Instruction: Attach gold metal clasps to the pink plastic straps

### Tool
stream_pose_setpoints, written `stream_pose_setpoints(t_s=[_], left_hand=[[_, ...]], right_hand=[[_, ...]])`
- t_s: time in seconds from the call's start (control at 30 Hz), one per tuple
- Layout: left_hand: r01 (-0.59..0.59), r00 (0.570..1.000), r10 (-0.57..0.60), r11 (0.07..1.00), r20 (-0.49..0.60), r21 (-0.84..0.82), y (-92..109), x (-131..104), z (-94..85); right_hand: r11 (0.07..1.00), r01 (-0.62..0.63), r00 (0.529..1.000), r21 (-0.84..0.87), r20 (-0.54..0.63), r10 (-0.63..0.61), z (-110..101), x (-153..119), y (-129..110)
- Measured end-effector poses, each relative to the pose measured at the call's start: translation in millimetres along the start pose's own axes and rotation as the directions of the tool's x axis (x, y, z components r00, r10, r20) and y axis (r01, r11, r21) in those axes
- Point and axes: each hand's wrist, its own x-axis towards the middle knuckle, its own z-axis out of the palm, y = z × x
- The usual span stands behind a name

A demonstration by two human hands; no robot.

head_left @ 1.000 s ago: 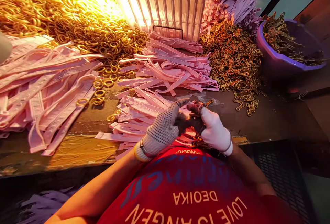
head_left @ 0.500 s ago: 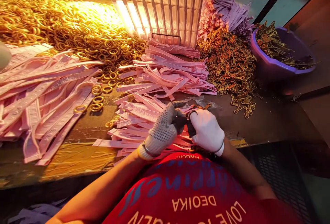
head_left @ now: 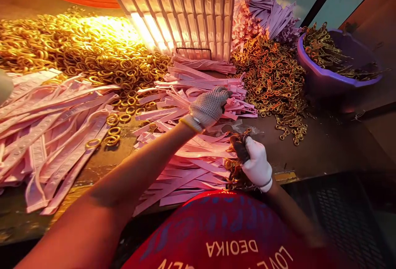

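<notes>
Pink straps (head_left: 198,91) are piled mid-table, long axes mostly left to right. The left hand (head_left: 208,107) is laid palm-down on them, arm stretched forward, fingers curled over the pile. Brass clasps (head_left: 235,168), too many to count, are gripped in the closed right hand (head_left: 255,161) near the table edge

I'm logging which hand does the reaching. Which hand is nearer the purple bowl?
Right. The right hand sits by the table's near edge, below and left of the purple bowl. The left hand lies on the pink strips, farther left.
</notes>
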Motion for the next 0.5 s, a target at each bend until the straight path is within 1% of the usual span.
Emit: stream_pose_setpoints(t_s=[0.03,0.07,0.1,0.13,0.17,0.2,0.23,0.27,0.3,0.33,0.37,0.4,0.43,0.5], left_hand=[[0.009,0.998,-0.015,0.996,0.066,0.086,-3,14,0.8],[0.016,0.992,-0.033,0.99,0.124,0.137,-5,24,1.9],[0.017,0.986,-0.045,0.986,0.163,0.165,-7,30,3.0],[0.016,0.983,-0.049,0.983,0.178,0.182,-8,32,3.9],[0.013,0.984,-0.048,0.98,0.172,0.197,-8,30,4.2],[0.016,0.99,-0.042,0.982,0.136,0.189,-9,25,3.5],[0.026,0.997,-0.036,0.989,0.069,0.144,-9,16,1.6],[0.042,0.999,-0.042,0.997,-0.007,0.057,-7,4,-1.7],[0.063,0.996,-0.068,0.996,-0.065,-0.068,-5,-9,-6.5],[0.092,0.989,-0.115,0.972,-0.094,-0.218,-1,-25,-12.3],[0.133,0.983,-0.171,0.919,-0.071,-0.371,5,-41,-18.8],[0.189,0.976,-0.217,0.844,0.003,-0.502,12,-58,-25.3],[0.255,0.962,-0.258,0.756,0.084,-0.603,21,-75,-31.1],[0.37,0.924,-0.311,0.579,0.222,-0.726,38,-104,-38.3]], right_hand=[[1.0,-0.004,1.0,0.02,0.022,0.004,1,-2,1],[1.0,-0.006,0.999,0.027,0.04,0.005,2,-5,2],[1.0,-0.007,0.999,0.026,0.052,0.005,2,-7,4],[1.0,-0.009,0.998,0.019,0.058,0.008,2,-10,7],[1.0,-0.02,0.998,0.008,0.063,0.019,1,-13,10],[0.999,-0.035,0.997,-0.009,0.062,0.035,1,-15,13],[0.999,-0.046,0.998,-0.029,0.052,0.047,0,-15,15],[0.998,-0.05,0.998,-0.045,0.038,0.051,-2,-15,16],[0.998,-0.046,0.998,-0.049,0.029,0.047,-3,-13,16],[0.999,-0.032,0.999,-0.041,0.024,0.033,-4,-10,14],[1.0,-0.011,1.0,-0.021,0.029,0.012,-6,-6,10],[1.0,0.016,0.999,0.005,0.042,-0.016,-7,-1,5],[0.999,0.041,0.997,0.026,0.065,-0.043,-8,4,0],[0.996,0.086,0.988,0.0,0.127,-0.085,-8,13,-13]])
